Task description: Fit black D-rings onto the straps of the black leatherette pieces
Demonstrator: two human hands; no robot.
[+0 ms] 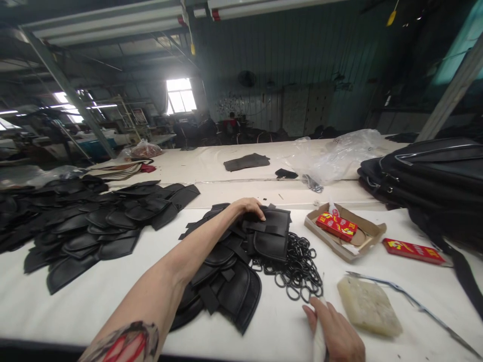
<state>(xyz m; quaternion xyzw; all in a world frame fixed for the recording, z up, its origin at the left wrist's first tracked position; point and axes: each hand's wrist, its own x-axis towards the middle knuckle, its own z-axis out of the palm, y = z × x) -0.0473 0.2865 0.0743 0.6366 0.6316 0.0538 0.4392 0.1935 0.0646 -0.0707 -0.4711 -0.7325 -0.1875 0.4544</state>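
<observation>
My left hand [252, 206] reaches across the table and grips the top left edge of a black leather piece [269, 244] with a strap across it. That piece lies at the right side of a pile of black leather pieces [234, 286]. A heap of black metal rings [302, 271] sits beside and partly under it. Near the table's front, my right hand [335, 329] is closed around a white-handled tool [319, 337] whose thin tip points up at the rings.
A larger pile of black pieces [90, 221] spreads at left. To the right are a cardboard box [352, 251] with red packets, another red packet [415, 250], a yellowish block [370, 306], long metal tweezers [411, 299] and a black bag [430, 171]. Clear plastic [343, 151] lies behind.
</observation>
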